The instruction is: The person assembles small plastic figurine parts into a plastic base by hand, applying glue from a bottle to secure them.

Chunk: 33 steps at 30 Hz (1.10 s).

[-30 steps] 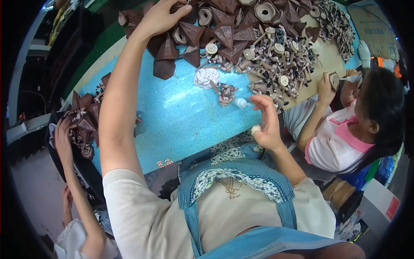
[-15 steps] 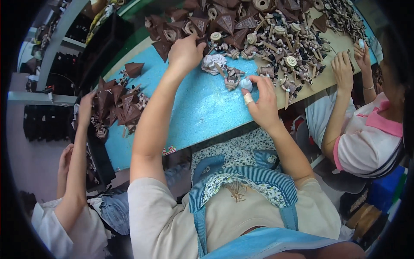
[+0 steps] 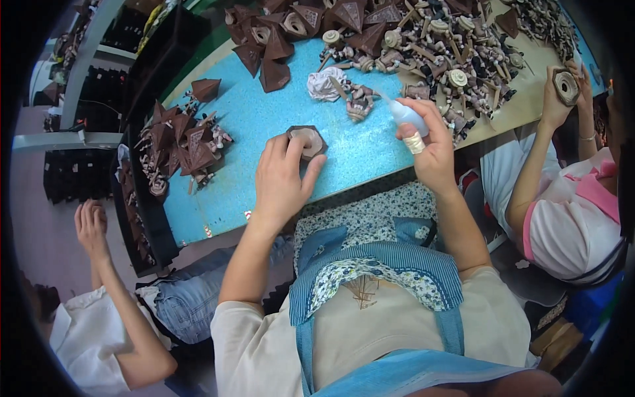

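Note:
My left hand rests on the blue worktop with its fingers and thumb about a brown hexagonal roof-shaped piece, its hollow pale side up. Held in my right hand is a small white squeeze bottle, its thin nozzle pointing up and left. One finger of that hand wears a pale wrap. Left of the nozzle stands a small figurine part, beside a crumpled white cloth.
Brown roof pieces and a heap of figurine parts cover the far side. A smaller heap lies left. A co-worker on the right holds a hexagonal piece; another person's hand is off the table at left.
My left hand has come from the far pile toward me with a brown piece. My right hand has tilted the bottle, nozzle leftward. The left co-worker's hand has drawn back from the small heap.

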Motion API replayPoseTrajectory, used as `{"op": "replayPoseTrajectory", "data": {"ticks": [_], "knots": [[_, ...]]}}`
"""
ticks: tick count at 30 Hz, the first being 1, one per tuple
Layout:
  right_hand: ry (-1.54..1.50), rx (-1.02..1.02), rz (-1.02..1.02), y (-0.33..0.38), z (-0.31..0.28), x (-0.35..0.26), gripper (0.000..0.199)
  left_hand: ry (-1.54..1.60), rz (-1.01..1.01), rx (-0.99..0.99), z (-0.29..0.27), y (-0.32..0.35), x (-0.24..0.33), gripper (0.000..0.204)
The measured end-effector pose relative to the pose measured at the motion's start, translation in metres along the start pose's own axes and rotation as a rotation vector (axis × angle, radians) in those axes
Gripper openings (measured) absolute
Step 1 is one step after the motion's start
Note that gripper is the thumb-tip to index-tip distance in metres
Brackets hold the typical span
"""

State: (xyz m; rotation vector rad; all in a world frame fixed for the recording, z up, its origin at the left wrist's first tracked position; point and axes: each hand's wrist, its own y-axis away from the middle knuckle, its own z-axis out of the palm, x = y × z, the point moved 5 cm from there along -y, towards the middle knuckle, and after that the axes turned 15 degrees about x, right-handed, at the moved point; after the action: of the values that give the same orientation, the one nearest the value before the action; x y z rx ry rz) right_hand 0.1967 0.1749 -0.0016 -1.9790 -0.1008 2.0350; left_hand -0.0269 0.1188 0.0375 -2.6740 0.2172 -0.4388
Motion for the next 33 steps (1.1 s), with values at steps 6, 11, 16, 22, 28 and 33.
{"op": "replayPoseTrajectory", "data": {"ticks": [6,11,16,22,28,33], "knots": [[-0.153,-0.134,0.133,-0.001,0.001,-0.024,0.03,1.075,-0.563,0.244,0.018,0.014,-0.007,0.08],[-0.055,-0.287,-0.031,0.001,0.017,-0.063,0.031,1.466,-0.665,-0.031,0.016,0.019,0.005,0.071],[0.197,-0.402,-0.425,0.001,0.04,-0.1,0.035,1.623,-0.694,-0.081,0.016,0.027,0.001,0.072],[0.323,-0.41,-0.485,0.015,0.054,-0.109,0.034,1.539,-0.628,-0.153,0.011,0.03,0.001,0.075],[0.346,-0.452,-0.565,0.014,0.061,-0.118,0.03,1.536,-0.608,-0.148,0.008,0.029,0.003,0.074],[0.319,-0.464,-0.593,0.014,0.058,-0.117,0.028,1.548,-0.61,-0.163,0.012,0.03,0.005,0.073]]}}
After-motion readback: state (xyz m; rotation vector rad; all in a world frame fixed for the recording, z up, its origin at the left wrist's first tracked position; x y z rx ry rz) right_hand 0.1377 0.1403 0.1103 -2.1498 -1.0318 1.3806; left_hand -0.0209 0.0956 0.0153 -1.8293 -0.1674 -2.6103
